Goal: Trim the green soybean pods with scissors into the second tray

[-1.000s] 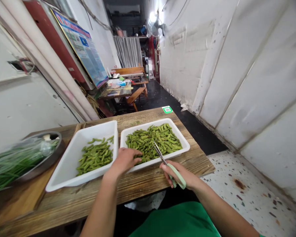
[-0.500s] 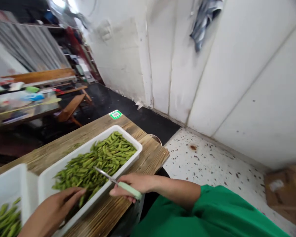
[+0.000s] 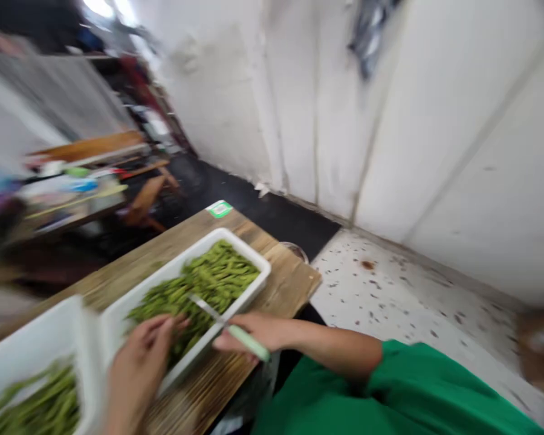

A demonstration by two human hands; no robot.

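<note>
My right hand (image 3: 242, 338) is closed around scissors (image 3: 248, 342) with a pale green handle, seen nearly edge-on. Their metal blades point left over green soybean pods (image 3: 224, 272) heaped in a long white plastic tray (image 3: 266, 267). Just left of the blade tips is my left hand (image 3: 142, 356), its thumb and fingers pinched together at the pods. They appear to grip a soybean pod, though motion blurs the fingertips. A second white tray (image 3: 27, 329), cut off at the lower left, contains more pods.
The trays stand on a wooden table (image 3: 294, 272) with a green-and-white code sticker (image 3: 219, 209) at its far corner. A cluttered table (image 3: 72, 202) and wooden bench are at the left. White wall panels rise ahead; a cardboard box (image 3: 541, 350) sits at the right.
My left hand has risen from the tray's near end and shifted right, closer to the blades. The whole view has swung slightly left, and my right hand still grips the scissors.
</note>
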